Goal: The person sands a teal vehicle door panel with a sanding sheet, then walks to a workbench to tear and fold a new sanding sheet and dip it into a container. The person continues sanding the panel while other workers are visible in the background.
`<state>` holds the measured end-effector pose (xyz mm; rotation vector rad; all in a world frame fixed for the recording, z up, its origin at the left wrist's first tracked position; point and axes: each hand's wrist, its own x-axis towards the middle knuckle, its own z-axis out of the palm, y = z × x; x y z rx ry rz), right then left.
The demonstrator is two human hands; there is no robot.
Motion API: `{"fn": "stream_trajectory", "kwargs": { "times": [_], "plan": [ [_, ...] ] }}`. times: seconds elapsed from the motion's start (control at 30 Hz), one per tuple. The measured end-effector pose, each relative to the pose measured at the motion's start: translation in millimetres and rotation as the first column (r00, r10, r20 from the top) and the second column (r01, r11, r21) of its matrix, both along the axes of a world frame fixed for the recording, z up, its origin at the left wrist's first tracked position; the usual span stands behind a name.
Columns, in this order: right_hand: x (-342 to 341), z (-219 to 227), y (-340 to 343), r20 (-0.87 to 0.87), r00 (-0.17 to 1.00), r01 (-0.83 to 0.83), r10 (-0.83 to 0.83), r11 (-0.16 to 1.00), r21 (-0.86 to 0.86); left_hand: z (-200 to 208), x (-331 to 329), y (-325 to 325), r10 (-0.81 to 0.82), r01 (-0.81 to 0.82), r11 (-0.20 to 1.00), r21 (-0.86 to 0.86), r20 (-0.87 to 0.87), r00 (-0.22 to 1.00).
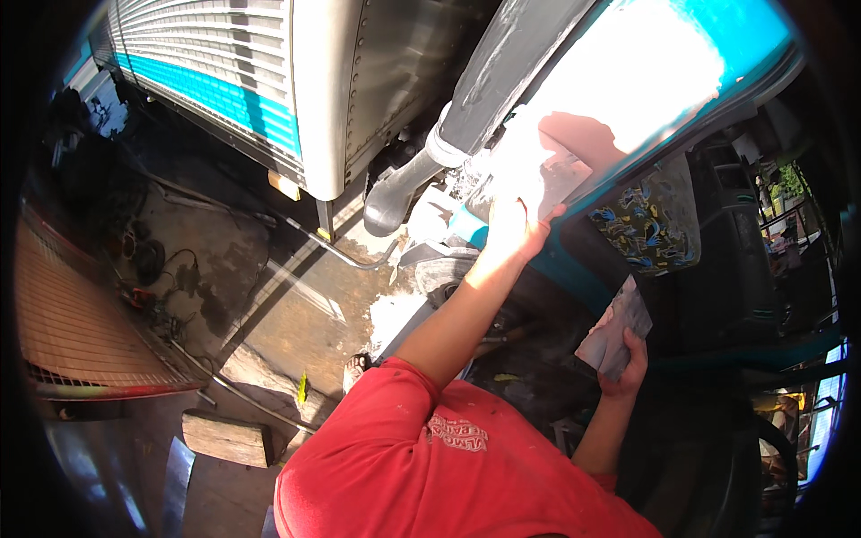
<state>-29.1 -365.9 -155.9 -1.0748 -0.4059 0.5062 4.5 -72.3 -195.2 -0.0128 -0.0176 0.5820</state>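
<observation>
My left hand (523, 229) reaches up to a turquoise vehicle panel (744, 31) and grips a flat spreader (565, 177) whose blade lies at or very near the surface. Pinkish filler (583, 128) shows on the panel just beyond the blade, and strong sunlight washes out much of the area around it. Lower and to the right, my right hand (625, 366) holds up a thin flat plate (619, 332) by its lower edge. Pink filler coats part of that plate. Glare partly hides the fingers of my left hand.
A ribbed silver and turquoise vehicle body (206, 67) stands at upper left, beside a dark grey curved part (520, 63). A bent metal tube (350, 262), wooden block (227, 438) and tan ribbed panel (99, 314) lie leftward. Patterned cloth (655, 220) hangs inside the cab at right.
</observation>
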Motion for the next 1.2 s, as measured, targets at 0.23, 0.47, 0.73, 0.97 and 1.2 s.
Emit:
{"fn": "stream_trajectory", "kwargs": {
  "times": [0.23, 0.47, 0.73, 0.97, 1.2],
  "plan": [
    [-0.2, 4.4, -2.9, 0.018, 1.000, -0.013, 0.013, 1.000, 0.006, 83.2, 3.0, -1.0, -0.064, 0.044, 0.995, 0.088, 0.242, 0.968],
    [-0.3, 7.1, -12.5, 0.020, 0.998, 0.066, -0.066, 0.998, 0.015, 135.4, 20.5, 17.4, -0.039, 0.022, 0.992, 0.125, 0.137, 0.990],
    [6.3, 2.1, -16.8, -0.024, 0.984, 0.178, -0.179, 0.984, -0.020, 225.9, 12.4, 28.3, -0.072, -0.022, 0.985, 0.169, 0.530, 0.845],
    [14.8, -6.0, -3.3, -0.308, 0.943, 0.190, -0.127, 0.964, 0.185, 124.9, -73.7, -27.6, 0.409, -0.528, -0.339, 0.778, 0.628, 0.662],
    [20.6, -2.6, -10.7, -0.241, 0.926, -0.129, 0.291, 0.843, 0.522, -18.8, -144.0, 0.9, 0.472, 0.384, -0.644, 0.662, -0.050, 0.880]
  ]
}}
